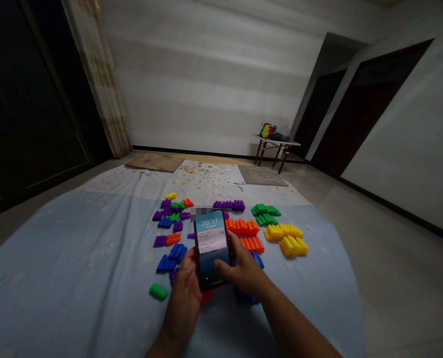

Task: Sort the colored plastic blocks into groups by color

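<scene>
A phone [213, 258] with a lit screen showing 20:17 is held upright over the table between both hands. My left hand [187, 286] grips its left edge. My right hand [243, 263] wraps its right edge, with the thumb over the lower screen. Behind and around it lie groups of coloured pieces: purple [228, 205], green [266, 214], orange [242, 227] and yellow [295, 246] to the right, blue [166, 263] and mixed colours to the left. A single green piece [158, 292] lies near my left hand. The phone hides some pieces.
A pale blue cloth [75, 268] covers the round table, with a floral cloth [214, 181] at its far side. Two flat boards, one brown [156, 162] and one grey [262, 175], lie at the far edge. A small table [277, 141] holding bags stands by the wall.
</scene>
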